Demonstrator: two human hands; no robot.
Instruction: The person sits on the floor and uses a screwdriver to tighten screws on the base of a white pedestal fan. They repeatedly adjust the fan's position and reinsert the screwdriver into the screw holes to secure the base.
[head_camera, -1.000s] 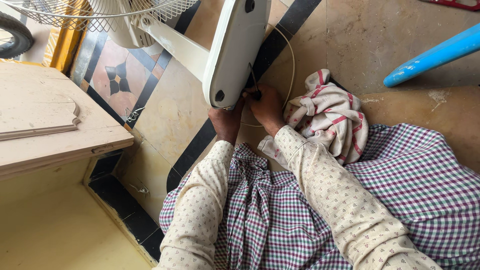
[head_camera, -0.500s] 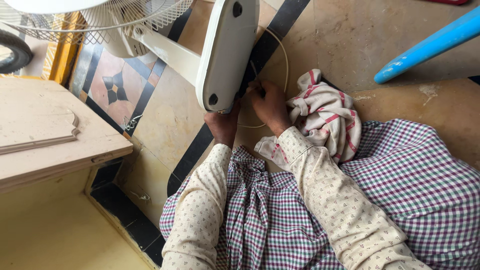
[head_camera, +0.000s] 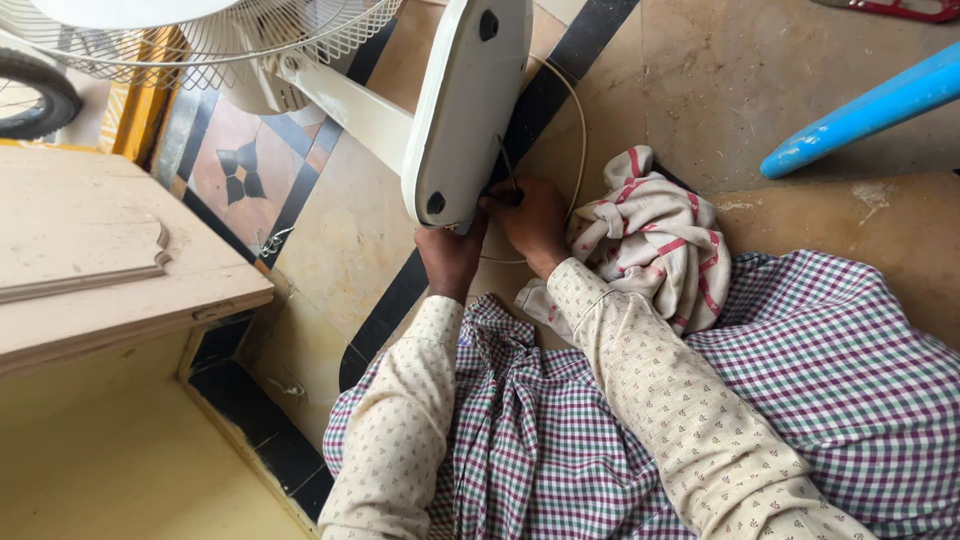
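A white table fan lies tipped on the floor, its round base (head_camera: 468, 100) turned on edge toward me and its wire cage (head_camera: 210, 35) at the top left. My left hand (head_camera: 450, 258) grips the lower rim of the base. My right hand (head_camera: 530, 218) is closed on a thin dark tool, its tip pressed against the base's underside near the rim. A pale cord (head_camera: 578, 120) loops out from behind the base. Both sleeves are cream with small dots.
A red-and-white striped cloth (head_camera: 650, 235) lies beside my right wrist, over a checked fabric (head_camera: 800, 380) on my lap. A wooden board (head_camera: 90, 250) sits at left above a yellow surface. A blue leg (head_camera: 860, 110) crosses the top right. Patterned floor tiles lie below the fan.
The view has shifted slightly, with the fan base sitting a little lower and left. Both hands stay at the base's lower edge in the same hold.
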